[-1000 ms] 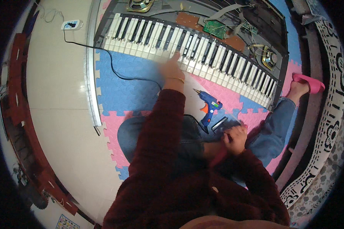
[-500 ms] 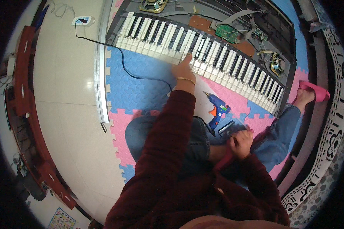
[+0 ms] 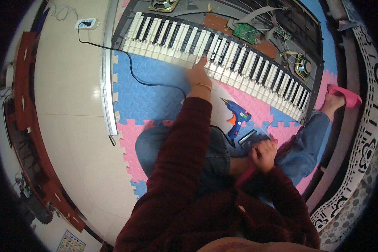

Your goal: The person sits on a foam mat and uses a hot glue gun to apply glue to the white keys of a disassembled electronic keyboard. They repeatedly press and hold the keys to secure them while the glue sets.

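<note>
- The keyboard (image 3: pixel 239 75) lay slantwise on the foam mats (image 3: pixel 147 98) in front of you, its casing off and its black and white keys facing you.
- Your left hand (image 3: pixel 198 75) was at the front edge of the keys, thumb extended over them; its fingers were blurred, so I could not tell how wide they were or whether they pressed.
- Behind the keys sat a green circuit board (image 3: pixel 244 33), with a speaker (image 3: pixel 302 66) toward the right end.
- Nearer you, a blue glue gun (image 3: pixel 239 119) lay beside a small black-and-silver bar (image 3: pixel 248 137).
- Your right hand (image 3: pixel 263 155) was curled narrow by your lap, near a thin clear rod (image 3: pixel 264 132); I could not tell whether you gripped it.
- Leftward, a black cord (image 3: pixel 132 71) led to a white power socket (image 3: pixel 87 24).
</note>
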Action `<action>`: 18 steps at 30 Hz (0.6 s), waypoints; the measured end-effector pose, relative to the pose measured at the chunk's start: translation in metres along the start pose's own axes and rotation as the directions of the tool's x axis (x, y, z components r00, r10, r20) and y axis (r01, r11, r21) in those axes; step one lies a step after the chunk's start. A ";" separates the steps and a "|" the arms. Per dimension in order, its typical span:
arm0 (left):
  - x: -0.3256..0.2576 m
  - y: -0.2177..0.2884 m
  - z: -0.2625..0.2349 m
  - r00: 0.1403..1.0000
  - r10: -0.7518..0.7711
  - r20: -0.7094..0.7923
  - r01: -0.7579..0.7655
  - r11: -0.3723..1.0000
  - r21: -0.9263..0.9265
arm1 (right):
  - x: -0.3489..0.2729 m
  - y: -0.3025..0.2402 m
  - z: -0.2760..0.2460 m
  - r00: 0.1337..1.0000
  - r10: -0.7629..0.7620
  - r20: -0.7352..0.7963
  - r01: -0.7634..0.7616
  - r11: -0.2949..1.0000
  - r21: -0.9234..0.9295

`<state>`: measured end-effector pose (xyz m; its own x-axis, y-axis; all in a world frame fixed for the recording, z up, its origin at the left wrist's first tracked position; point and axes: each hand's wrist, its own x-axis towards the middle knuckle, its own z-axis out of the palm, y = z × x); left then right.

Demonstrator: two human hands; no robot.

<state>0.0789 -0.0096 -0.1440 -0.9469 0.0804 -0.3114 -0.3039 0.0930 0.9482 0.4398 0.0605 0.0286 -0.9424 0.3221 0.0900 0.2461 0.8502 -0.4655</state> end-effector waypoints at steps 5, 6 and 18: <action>-0.015 0.054 -0.016 0.937 0.034 0.349 -0.319 0.493 0.809 | 0.000 0.001 -0.002 0.999 -0.008 0.046 0.011 0.998 -0.056; -0.014 0.059 -0.012 0.966 -0.003 0.258 -0.162 0.770 0.616 | 0.000 0.001 -0.001 0.998 -0.010 0.063 0.015 0.996 -0.085; 0.010 0.040 -0.012 0.964 -0.251 0.087 0.264 0.941 -0.212 | -0.005 0.002 0.001 1.000 -0.009 -0.008 0.008 0.997 -0.078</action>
<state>0.0561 -0.0173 -0.1078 -0.8276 0.1402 -0.5435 -0.5581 -0.1020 0.8235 0.4448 0.0604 0.0259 -0.9427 0.3178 0.1013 0.2552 0.8827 -0.3945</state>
